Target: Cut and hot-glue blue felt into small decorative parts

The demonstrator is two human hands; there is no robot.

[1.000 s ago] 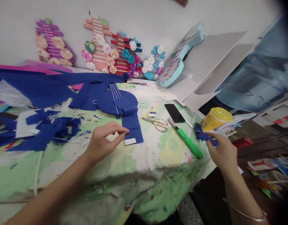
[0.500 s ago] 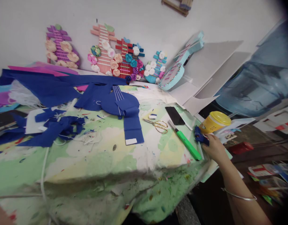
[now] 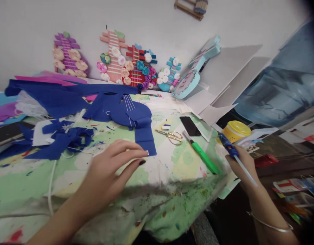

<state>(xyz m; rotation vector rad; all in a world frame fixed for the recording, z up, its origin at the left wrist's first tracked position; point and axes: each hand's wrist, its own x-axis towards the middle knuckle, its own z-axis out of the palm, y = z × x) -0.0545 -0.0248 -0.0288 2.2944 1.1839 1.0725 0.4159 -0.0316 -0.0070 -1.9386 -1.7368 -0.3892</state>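
My left hand [image 3: 108, 173] reaches over the table with fingers stretched out and thumb apart. Its fingertips are at the lower end of a folded blue felt strip [image 3: 144, 134] and cover most of a small white piece there; whether they touch it I cannot tell. Behind the strip lies a blue felt guitar-like shape [image 3: 118, 114] with white strings. At the table's right edge, my right hand [image 3: 242, 165] is closed around a blue glue gun [image 3: 227, 144], a clear glue stick jutting from its back.
Gold scissors [image 3: 174, 136], a green-handled cutter [image 3: 204, 158] and a black phone [image 3: 190, 126] lie between the hands. A yellow tub [image 3: 235, 132] stands at right. Blue scraps [image 3: 77, 137] and a white cord [image 3: 51, 187] are at left. Decorated guitars [image 3: 113, 58] line the wall.
My left hand has come in from the lower left to the strip's end. My right hand has lifted the glue gun and turned it, its nozzle now pointing up and away.
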